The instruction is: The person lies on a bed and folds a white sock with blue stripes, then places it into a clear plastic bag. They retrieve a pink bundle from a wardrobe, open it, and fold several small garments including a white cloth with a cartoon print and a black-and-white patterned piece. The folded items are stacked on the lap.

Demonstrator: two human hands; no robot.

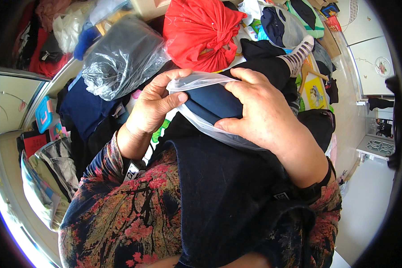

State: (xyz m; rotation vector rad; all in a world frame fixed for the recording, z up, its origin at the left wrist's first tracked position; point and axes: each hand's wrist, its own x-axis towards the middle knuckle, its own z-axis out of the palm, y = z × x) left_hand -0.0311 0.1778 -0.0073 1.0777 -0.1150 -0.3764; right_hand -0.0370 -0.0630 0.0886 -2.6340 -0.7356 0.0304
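Observation:
In front of me is a clear plastic bag [202, 80] with its mouth spread. Inside lies a smooth, folded dark blue item [215, 102], probably cloth; its exact kind does not show. My left hand [145, 107] pinches the bag's left rim between thumb and fingers. On the other side, my right hand [272, 109] grips the bag's right edge, fingers over the upper rim and thumb lower down by the blue item. A dark navy garment [228, 192] drapes over my lap beneath the bag.
Beyond my hands sit a tied red cloth bundle [198, 33] and a filled clear plastic bag [123, 56]. A striped sock [297, 56] covers my outstretched foot. A wooden hanger [306, 73] lies at the right. Folded clothes [53, 174] stand at the left, near a blue plastic box [43, 115].

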